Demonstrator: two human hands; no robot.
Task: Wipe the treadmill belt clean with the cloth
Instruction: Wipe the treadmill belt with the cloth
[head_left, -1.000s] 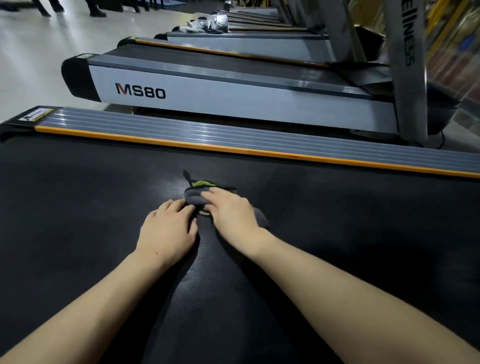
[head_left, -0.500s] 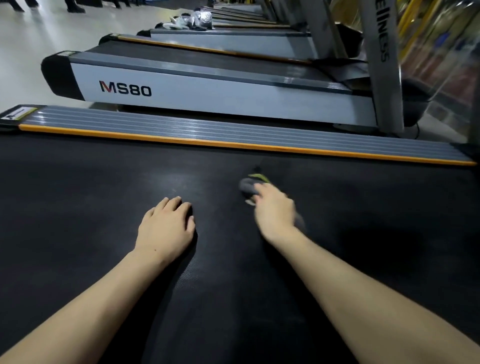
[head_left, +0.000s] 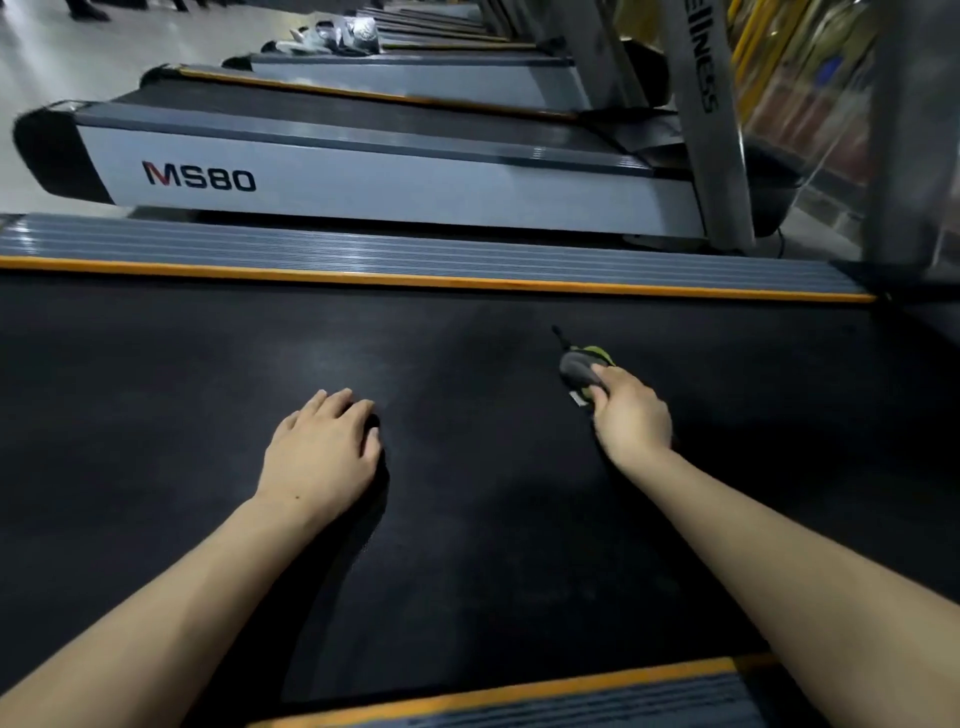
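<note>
Two bare hands rest on the black treadmill belt, well apart from each other. The left hand lies palm down on the belt with its fingers extended and held close together, gripping nothing. The right hand is farther out and to the right, its fingers curled over one small dark grey cloth with a yellow-green patch showing at its far edge; the cloth is bunched under the fingertips and pressed against the belt. A thin dark strand pokes out from the cloth toward the far rail. How the thumb lies on the cloth cannot be told, since the hand covers it.

The belt runs between two side rails, each grey and ribbed with an orange strip along the inner edge: the far rail spans the width of the view, and the near rail shows only at the bottom right.

Beyond the far rail stands a second treadmill with a silver-grey side panel lettered "MS80", and behind it at least two more treadmill decks in a row, though they blur together farther back. A silver upright post with vertical lettering rises at the right. No container is plainly seen; a pale bundle on one of the distant decks may be a bag or wrapped goods, but it is too blurred to tell.
</note>
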